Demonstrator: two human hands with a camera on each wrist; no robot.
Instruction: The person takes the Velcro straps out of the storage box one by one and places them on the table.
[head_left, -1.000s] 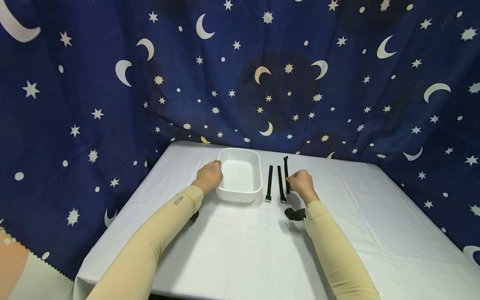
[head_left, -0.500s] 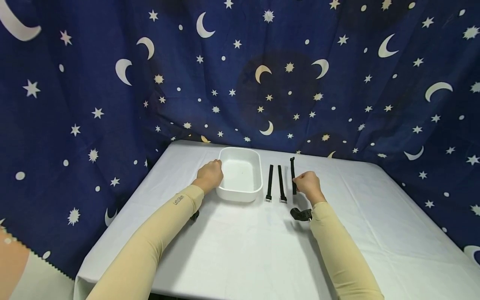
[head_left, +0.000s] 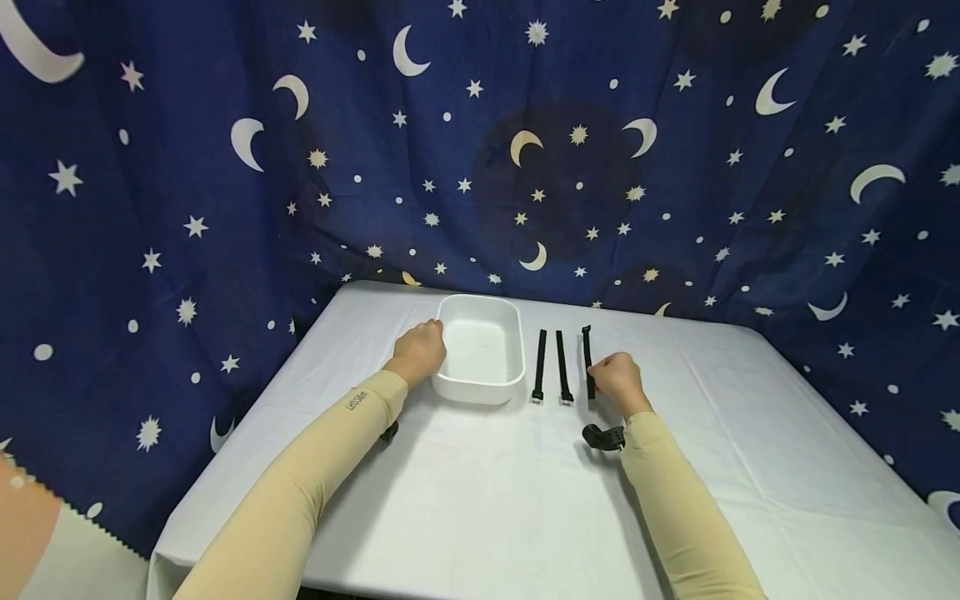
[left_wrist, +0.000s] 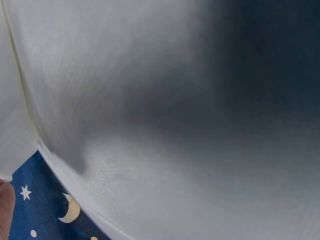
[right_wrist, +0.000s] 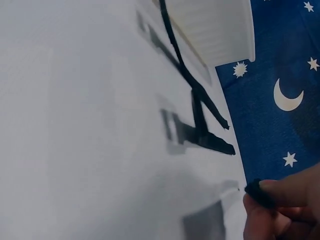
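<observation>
A white rectangular plastic bin (head_left: 480,390) stands at the middle back of the table. My left hand (head_left: 420,348) grips its left rim. With thumb and fingertips my right hand (head_left: 618,379) pinches a black strap (head_left: 588,354), which points away from me close over the cloth. Two more black straps lie side by side between bin and right hand: a left one (head_left: 539,362) and a right one (head_left: 562,367), each with a buckle at the near end. From the right wrist, the pinched strap (right_wrist: 260,194) shows as a short dark piece between thumb and finger.
White cloth (head_left: 465,500) covers the table. Behind it hangs a blue curtain (head_left: 480,150) with moons and stars. A black wrist mount (head_left: 602,437) juts out under the right forearm. Blurred pale surface fills most of the left wrist view.
My right hand has moved right with the pinched strap, away from the other two straps, then slightly back toward me. Left hand and bin have stayed put.
</observation>
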